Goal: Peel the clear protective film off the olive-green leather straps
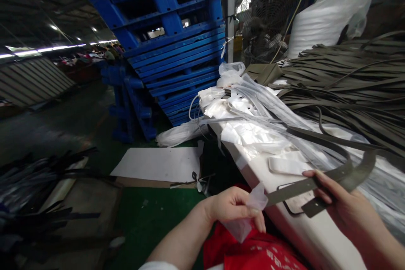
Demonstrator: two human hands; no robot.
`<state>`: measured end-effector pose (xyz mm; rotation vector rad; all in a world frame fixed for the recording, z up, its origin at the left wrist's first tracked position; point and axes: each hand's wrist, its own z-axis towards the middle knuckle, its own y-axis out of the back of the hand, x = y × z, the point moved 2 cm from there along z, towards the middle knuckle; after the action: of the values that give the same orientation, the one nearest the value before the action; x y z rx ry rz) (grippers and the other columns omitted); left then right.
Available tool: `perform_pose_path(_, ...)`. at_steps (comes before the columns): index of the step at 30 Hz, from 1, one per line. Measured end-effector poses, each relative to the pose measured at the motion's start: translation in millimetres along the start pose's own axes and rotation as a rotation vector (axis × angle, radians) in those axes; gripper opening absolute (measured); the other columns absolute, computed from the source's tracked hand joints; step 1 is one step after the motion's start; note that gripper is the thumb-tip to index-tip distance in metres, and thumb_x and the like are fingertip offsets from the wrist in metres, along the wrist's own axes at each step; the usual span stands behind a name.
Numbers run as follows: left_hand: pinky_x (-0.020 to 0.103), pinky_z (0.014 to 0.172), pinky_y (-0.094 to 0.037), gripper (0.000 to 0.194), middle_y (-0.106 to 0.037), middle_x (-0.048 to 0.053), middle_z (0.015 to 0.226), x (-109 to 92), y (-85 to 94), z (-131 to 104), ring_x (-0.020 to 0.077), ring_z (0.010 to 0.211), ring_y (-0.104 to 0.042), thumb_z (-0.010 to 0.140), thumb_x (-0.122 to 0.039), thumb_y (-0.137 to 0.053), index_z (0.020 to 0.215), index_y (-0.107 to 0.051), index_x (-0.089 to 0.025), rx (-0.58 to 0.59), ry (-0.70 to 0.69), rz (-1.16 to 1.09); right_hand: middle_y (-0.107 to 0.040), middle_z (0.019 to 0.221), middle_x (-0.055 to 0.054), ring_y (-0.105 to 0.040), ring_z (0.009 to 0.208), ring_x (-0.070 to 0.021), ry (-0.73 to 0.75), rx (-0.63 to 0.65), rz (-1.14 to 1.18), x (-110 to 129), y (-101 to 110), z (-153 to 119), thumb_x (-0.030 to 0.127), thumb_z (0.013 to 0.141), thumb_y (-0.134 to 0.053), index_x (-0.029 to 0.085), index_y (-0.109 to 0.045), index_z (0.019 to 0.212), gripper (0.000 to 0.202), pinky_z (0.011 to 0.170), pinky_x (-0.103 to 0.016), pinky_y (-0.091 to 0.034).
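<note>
My left hand (226, 204) is closed in a pinch on a small piece of clear plastic film (257, 197), low in front of the red apron (268, 257). One end of a flat olive-grey strap (292, 192) reaches this film; whether it lies inside or behind it I cannot tell. Further right, my right hand (348, 204) grips the strap between thumb and fingers. A second strap end (314, 206) with small holes shows below the fingers, and the straps loop back over the table. Beneath them lies a dark rectangular outline (292, 206) on the white surface.
The white table (253, 168) carries crumpled clear plastic sleeves (272, 101) and a big pile of olive-grey straps (357, 71). A wrapped white roll (313, 29) stands behind. Blue pallets (180, 59) are stacked ahead; a white sheet (158, 164) lies on the floor.
</note>
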<state>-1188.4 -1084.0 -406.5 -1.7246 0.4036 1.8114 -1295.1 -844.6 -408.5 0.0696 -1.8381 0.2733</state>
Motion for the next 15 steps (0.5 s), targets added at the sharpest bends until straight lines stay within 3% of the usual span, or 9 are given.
perform_pose_path(2,0.031,0.084,-0.052,0.059,-0.071,0.015,0.085,1.6,0.1,-0.1,0.0202,0.083,-0.067,0.090,-0.064,-0.054,0.078,-0.072,-0.009,-0.016,0.015,0.020,-0.034,0.051,0.005,-0.033,0.050,-0.0115,0.002,0.008,-0.014,0.8,3.8,2.3,0.059,0.071,-0.078,0.016,-0.076,0.093,0.048,0.046,-0.025,-0.033)
perform_pose_path(7,0.029,0.086,-0.052,0.051,-0.073,0.015,0.094,3.5,-3.3,8.4,0.0201,0.088,-0.068,0.098,-0.051,-0.044,0.084,-0.073,-0.011,0.004,-0.033,0.323,-0.047,0.052,0.000,-0.043,0.051,-0.0155,-0.050,0.203,-0.304,-17.4,-24.6,-20.4,0.072,0.073,-0.068,0.015,-0.077,0.098,0.062,0.046,-0.027,-0.036)
perform_pose_path(9,0.032,0.098,-0.046,0.038,-0.074,0.011,0.095,0.4,-0.1,7.5,0.0189,0.092,-0.067,0.098,-0.037,-0.046,0.084,-0.073,-0.014,-0.046,-0.066,0.548,-0.051,0.055,-0.002,-0.047,0.054,-0.0177,0.012,0.161,-0.380,-12.5,-22.8,-24.0,0.075,0.073,-0.065,0.019,-0.078,0.098,0.062,0.049,-0.029,-0.041)
perform_pose_path(12,0.042,0.117,-0.027,0.022,-0.075,0.003,0.092,-5.1,6.9,0.7,0.0174,0.096,-0.066,0.090,-0.019,-0.052,0.082,-0.073,-0.019,-0.161,-0.023,0.847,-0.050,0.058,-0.002,-0.048,0.058,-0.0191,0.127,0.006,-0.332,8.8,-2.7,-19.7,0.071,0.076,-0.066,0.025,-0.078,0.098,0.053,0.052,-0.029,-0.043)
perform_pose_path(13,0.042,0.117,-0.027,0.021,-0.074,0.002,0.091,-6.0,8.2,-1.6,0.0169,0.095,-0.066,0.088,-0.016,-0.053,0.083,-0.073,-0.020,-0.174,0.008,0.911,-0.050,0.058,-0.002,-0.047,0.058,-0.0193,0.142,-0.010,-0.287,15.8,4.4,-17.7,0.068,0.077,-0.066,0.026,-0.078,0.098,0.049,0.052,-0.030,-0.043)
perform_pose_path(15,0.034,0.107,-0.039,0.022,-0.074,0.002,0.091,-5.8,8.1,-4.2,0.0160,0.091,-0.066,0.086,-0.014,-0.052,0.086,-0.073,-0.019,-0.160,0.054,0.978,-0.049,0.058,-0.003,-0.047,0.058,-0.0203,0.142,-0.004,-0.215,26.1,14.8,-15.4,0.063,0.078,-0.069,0.027,-0.079,0.097,0.042,0.054,-0.032,-0.045)
